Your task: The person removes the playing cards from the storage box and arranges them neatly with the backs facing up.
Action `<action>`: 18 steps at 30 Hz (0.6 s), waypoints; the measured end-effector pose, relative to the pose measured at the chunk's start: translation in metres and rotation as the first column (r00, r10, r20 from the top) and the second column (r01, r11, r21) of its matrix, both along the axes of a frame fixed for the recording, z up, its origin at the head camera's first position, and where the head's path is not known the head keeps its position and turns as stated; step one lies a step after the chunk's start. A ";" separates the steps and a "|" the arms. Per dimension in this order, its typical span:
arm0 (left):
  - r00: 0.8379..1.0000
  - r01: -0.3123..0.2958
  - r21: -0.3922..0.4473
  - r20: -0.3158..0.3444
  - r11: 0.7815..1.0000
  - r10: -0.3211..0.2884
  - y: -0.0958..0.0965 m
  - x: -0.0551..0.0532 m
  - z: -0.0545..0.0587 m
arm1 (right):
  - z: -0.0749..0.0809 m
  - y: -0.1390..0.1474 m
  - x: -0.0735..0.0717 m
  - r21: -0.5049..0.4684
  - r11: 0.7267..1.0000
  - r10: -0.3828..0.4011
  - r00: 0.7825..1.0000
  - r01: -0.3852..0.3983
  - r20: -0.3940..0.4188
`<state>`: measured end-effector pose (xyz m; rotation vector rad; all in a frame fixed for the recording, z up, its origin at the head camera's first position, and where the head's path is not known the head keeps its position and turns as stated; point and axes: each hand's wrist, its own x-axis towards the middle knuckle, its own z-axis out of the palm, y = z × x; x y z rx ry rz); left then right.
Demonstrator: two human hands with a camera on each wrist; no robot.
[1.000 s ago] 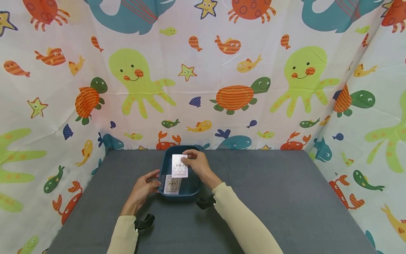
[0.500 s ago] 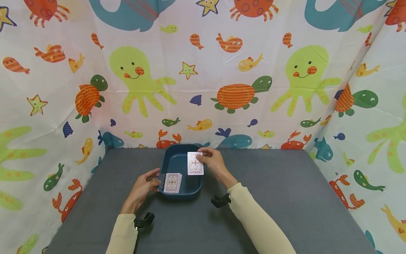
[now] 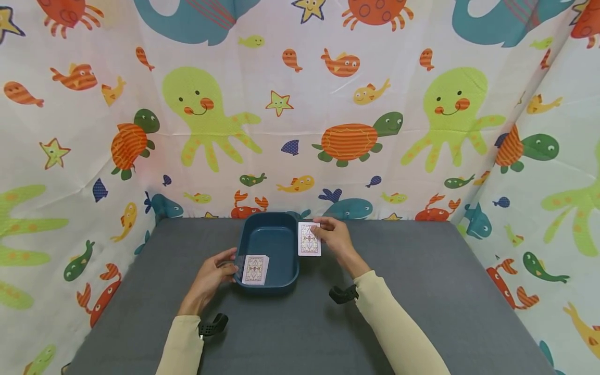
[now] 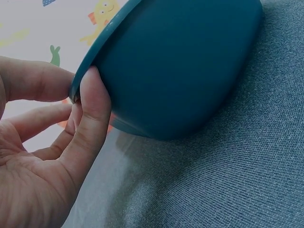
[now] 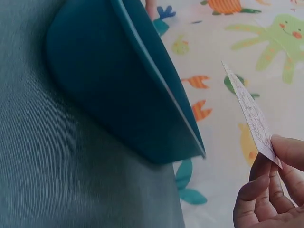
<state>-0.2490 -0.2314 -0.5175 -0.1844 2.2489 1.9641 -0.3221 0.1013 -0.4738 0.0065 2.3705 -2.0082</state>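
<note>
Pinches the blue bin [image 3: 272, 240] by its left rim with the left hand [image 3: 211, 274] and a patterned card [image 3: 307, 243] with the right hand [image 3: 335, 237] just right of the bin, with a card stack [image 3: 254, 270] inside its near left corner

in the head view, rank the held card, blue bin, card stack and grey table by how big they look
1. Grey table
2. Blue bin
3. Card stack and held card: too alike to rank
</note>
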 end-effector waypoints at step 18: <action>1.000 0.012 -0.002 -0.011 1.000 -0.012 0.001 0.000 -0.001 | -0.030 0.026 -0.021 0.059 0.997 -0.046 0.998 0.043 0.044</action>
